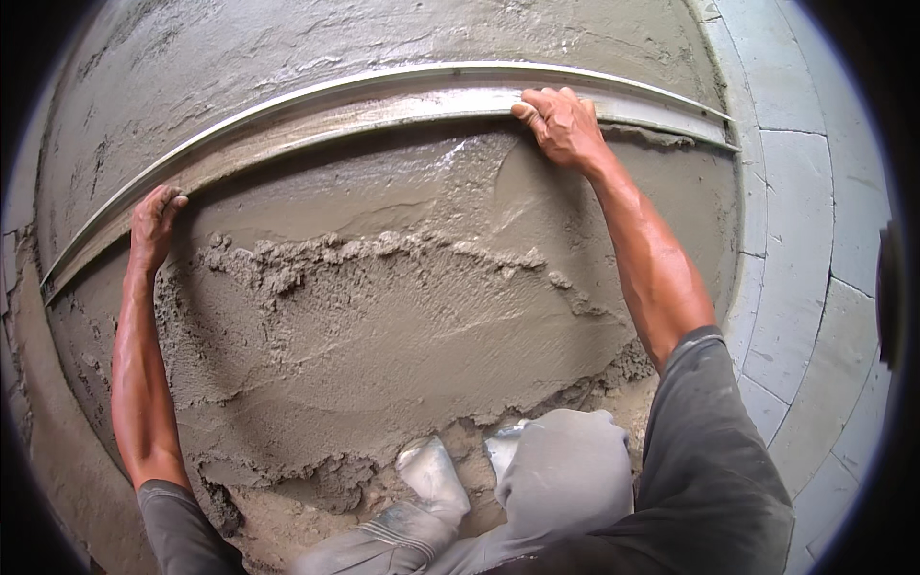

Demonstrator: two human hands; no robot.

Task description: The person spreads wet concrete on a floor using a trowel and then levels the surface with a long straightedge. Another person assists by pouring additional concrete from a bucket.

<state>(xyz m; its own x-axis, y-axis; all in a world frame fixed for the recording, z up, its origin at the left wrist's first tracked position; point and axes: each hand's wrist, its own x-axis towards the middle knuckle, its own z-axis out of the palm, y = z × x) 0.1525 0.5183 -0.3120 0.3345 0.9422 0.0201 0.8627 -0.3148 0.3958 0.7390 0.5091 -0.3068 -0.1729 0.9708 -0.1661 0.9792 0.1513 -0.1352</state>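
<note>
A long metal screed bar [383, 107] lies across the wet grey mortar [355, 335], spanning nearly its whole width. Its shape looks bowed by the lens. My left hand [153, 225] is closed on the near edge of the bar, toward its left end. Right of the middle, my right hand [563, 125] grips the same bar with the fingers over its top. Just on my side of the bar the mortar is smooth and wet. Nearer to me a crumbly ridge [383, 251] of mortar runs across, and the surface below it is rougher.
Grey block walling [800, 211] borders the mortar on the right. A narrow ledge [57, 412] runs along the left. My boots [431, 474] stand on bare sandy ground [287, 517] at the mortar's ragged near edge. Smoothed mortar [402, 34] extends beyond the bar.
</note>
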